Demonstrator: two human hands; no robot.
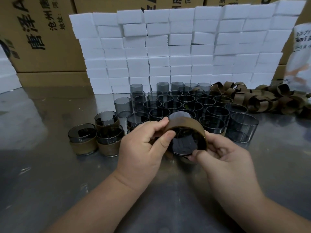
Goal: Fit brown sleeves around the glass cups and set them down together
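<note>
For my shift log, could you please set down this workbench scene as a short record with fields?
held cup: tilted, lifted off the table
brown sleeve: wrapped round the held cup
left hand: pinches the brown sleeve's edge
right hand: grips the held cup
sleeved cups: at least three, grouped at left
bare cups: clustered behind the hands
loose sleeves: heaped at right
table: shiny metal

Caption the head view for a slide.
Left hand and right hand fit a brown sleeve around a glass cup beside sleeved cups.
</note>
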